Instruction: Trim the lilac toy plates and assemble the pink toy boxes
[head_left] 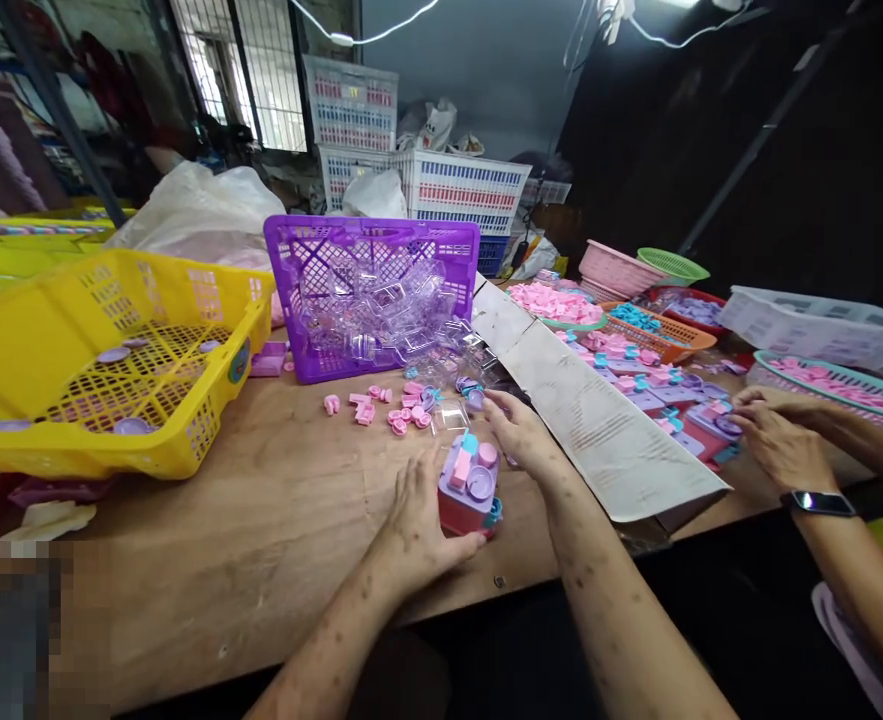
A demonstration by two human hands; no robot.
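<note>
My left hand point(418, 515) curves round the left side of a small pink and purple plastic toy point(465, 490), its thumb across the front. The toy stands upright on the table, with a purple round dish, a pink round piece and pink and blue blocks on top. My right hand point(520, 435) reaches past the toy, fingers stretched toward small purple and blue pieces point(473, 392); its fingertips are at or close beside them, and whether they touch is unclear. A clear plastic piece point(450, 415) and loose pink pieces point(409, 415) lie just behind the toy.
A purple basket point(280, 300) of clear plastic parts is tilted behind the pieces. Left stands a yellow crate point(208, 420). A cardboard strip point(561, 390) divides the table. Beyond it, a co-worker's hands point(778, 440) work at assembled toys point(658, 395), near baskets of parts point(681, 345).
</note>
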